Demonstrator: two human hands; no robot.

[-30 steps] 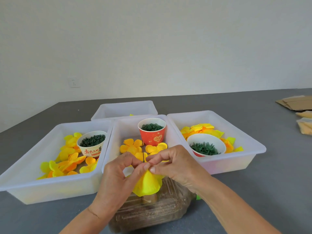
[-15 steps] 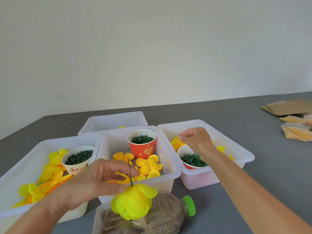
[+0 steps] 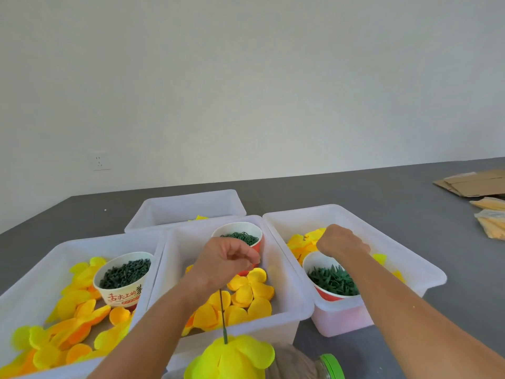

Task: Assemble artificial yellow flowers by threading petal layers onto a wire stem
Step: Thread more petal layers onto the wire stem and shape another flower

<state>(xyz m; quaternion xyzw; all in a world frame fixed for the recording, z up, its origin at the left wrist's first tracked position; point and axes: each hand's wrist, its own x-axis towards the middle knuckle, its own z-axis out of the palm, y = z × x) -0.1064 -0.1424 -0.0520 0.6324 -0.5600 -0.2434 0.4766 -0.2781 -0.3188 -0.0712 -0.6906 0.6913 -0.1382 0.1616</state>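
Since the earlier frame the left hand (image 3: 224,262) had risen over the middle bin (image 3: 296,291), lifting the wire stem (image 3: 222,315) so the yellow flower (image 3: 231,358) hung below it at the bin's near rim. The left fingers were pinched shut on the stem's top. The right hand (image 3: 341,243) had stayed in the right bin (image 3: 410,258), closed in a loose fist above the petals (image 3: 302,242) behind the white bowl (image 3: 310,262); whether it held anything I could not tell. Open grey floor (image 3: 410,198) lay right of the bins, up to the cardboard (image 3: 472,183).
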